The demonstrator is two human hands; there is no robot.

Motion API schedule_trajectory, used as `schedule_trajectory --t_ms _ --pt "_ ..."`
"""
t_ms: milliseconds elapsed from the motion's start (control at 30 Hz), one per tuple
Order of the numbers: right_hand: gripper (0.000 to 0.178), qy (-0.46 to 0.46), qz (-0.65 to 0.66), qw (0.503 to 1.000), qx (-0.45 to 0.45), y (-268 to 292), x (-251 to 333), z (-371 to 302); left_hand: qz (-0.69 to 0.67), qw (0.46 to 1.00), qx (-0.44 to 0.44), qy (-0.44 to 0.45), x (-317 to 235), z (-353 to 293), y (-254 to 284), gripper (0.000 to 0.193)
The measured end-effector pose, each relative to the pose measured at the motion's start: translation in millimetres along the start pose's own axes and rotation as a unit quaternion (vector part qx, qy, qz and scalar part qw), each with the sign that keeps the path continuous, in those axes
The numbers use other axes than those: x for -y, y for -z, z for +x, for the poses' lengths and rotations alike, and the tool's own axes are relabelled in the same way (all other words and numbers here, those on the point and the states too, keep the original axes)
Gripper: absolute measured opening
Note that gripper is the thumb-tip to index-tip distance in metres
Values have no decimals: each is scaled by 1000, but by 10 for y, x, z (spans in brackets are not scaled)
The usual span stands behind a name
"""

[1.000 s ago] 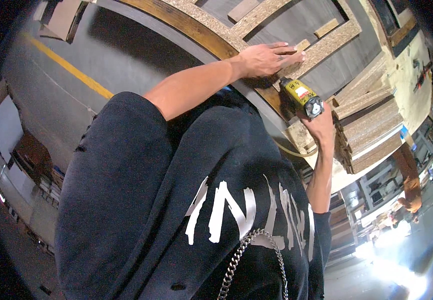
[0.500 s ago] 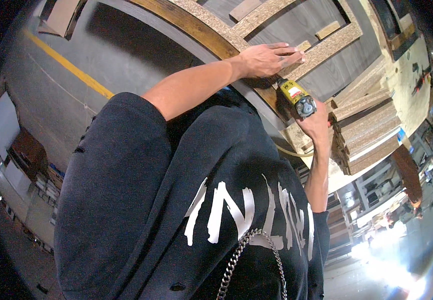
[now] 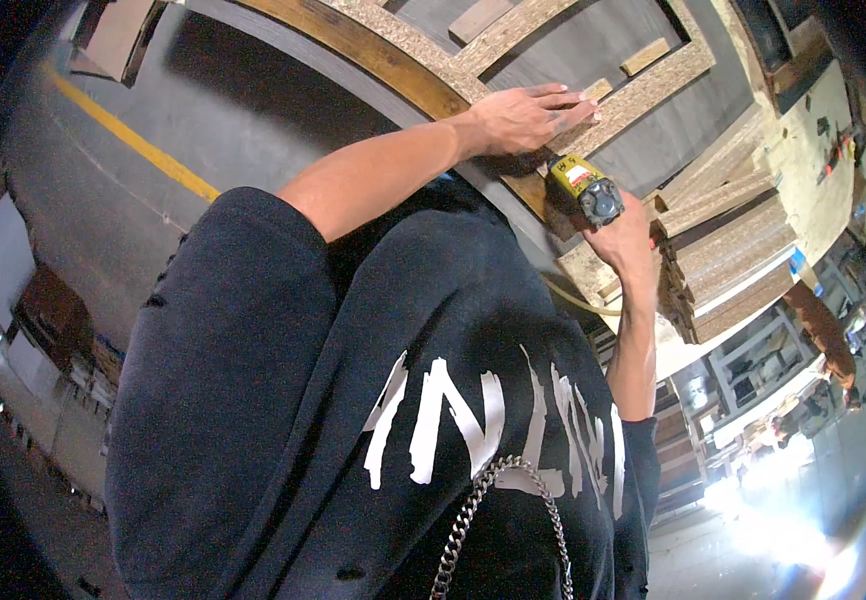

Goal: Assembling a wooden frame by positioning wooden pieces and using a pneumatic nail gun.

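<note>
Grey workshop floor (image 3: 223, 140); particleboard frame (image 3: 653, 97), my left hand (image 3: 523, 120) spread on it; my right hand (image 3: 625, 240) clamped round yellow nail gun (image 3: 575, 180) at frame's edge, rear just swung left: seemingly re-aimed.

Left forearm (image 3: 373, 175) slanting rightward, left hand (image 3: 518, 121) palm down, fingers (image 3: 575, 115) outstretched; right forearm (image 3: 637, 345) pointing forward, right hand (image 3: 625, 238) curled in grip

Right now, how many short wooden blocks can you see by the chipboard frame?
3: one block at the left hand, another block farther up and right, beside the chipboard frame, a third block near the picture's top edge. The hand may hide more.
</note>
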State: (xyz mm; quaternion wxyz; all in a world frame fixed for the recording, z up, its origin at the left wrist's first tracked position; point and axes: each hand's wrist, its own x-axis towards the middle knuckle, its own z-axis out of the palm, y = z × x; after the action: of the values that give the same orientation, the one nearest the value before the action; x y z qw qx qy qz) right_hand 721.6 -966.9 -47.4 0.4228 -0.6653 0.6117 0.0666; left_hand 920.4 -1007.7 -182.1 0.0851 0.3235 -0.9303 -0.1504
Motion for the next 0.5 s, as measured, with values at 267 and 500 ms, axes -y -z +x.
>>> schedule_trajectory --t_ms 267,500 --pt "29 7 51 999 19 71 47 17 6 1000 7 -4 6 3 68 59" --pt "27 16 22 999 23 24 29 60 6 1000 18 -8 -5 -3 98 60"
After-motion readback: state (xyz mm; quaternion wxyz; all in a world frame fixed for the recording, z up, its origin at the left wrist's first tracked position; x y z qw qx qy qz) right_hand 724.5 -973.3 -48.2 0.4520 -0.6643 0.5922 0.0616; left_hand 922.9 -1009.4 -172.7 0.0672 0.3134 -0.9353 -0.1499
